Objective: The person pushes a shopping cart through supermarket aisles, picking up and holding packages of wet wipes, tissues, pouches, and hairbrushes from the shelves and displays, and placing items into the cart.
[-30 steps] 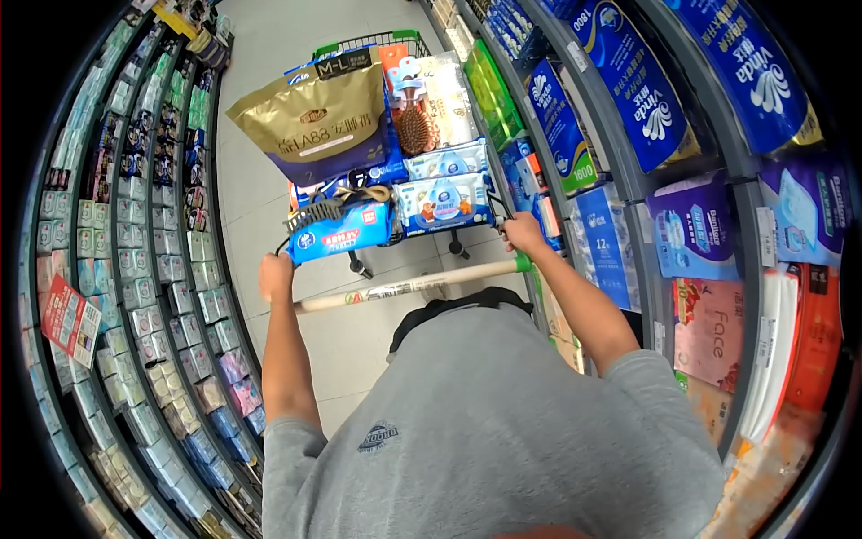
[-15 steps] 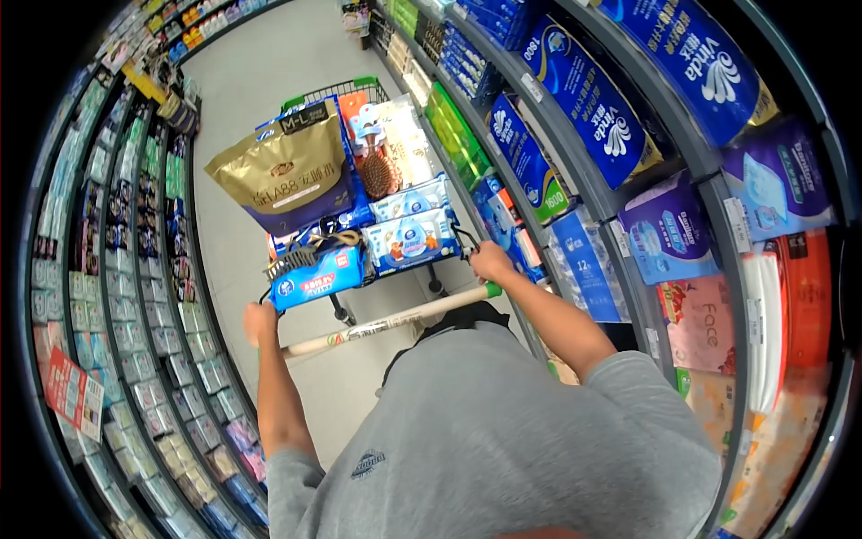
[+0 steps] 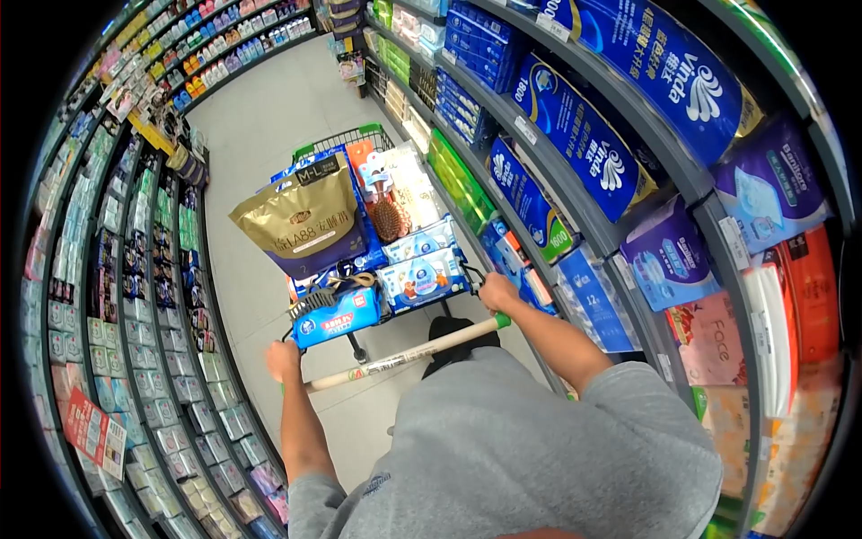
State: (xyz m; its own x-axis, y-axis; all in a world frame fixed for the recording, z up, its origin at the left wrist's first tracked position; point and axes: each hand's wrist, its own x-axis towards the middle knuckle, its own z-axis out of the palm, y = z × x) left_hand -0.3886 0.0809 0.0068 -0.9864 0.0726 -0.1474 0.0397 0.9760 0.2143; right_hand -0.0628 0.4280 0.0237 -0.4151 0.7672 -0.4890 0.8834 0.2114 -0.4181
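My left hand (image 3: 283, 358) is closed on the left side of the shopping cart's frame, beside the end of the pale handlebar (image 3: 404, 354). On the right, my right hand (image 3: 499, 293) grips the dark side frame above the bar's green end. Inside the cart (image 3: 346, 138) a gold and purple bag (image 3: 310, 216) marked M-L leans to the left. A hairbrush (image 3: 389, 216) on an orange-topped card lies right of it. Nearest me are packs of wipes (image 3: 422, 277), a blue packet (image 3: 337, 316) and a dark comb-like item (image 3: 312, 304).
Shelves of small packs (image 3: 148, 359) line the left side, with a red sign (image 3: 94, 433) sticking out. Close on my right, a shelf holds blue tissue packs (image 3: 588, 148) and purple packs (image 3: 669, 251). Tiled floor (image 3: 260, 90) runs ahead to bottle shelves (image 3: 242, 58).
The view has shifted, so the cart and both hands sit slightly lower and further right. More of the far shelves shows. Both hands keep their grip on the cart.
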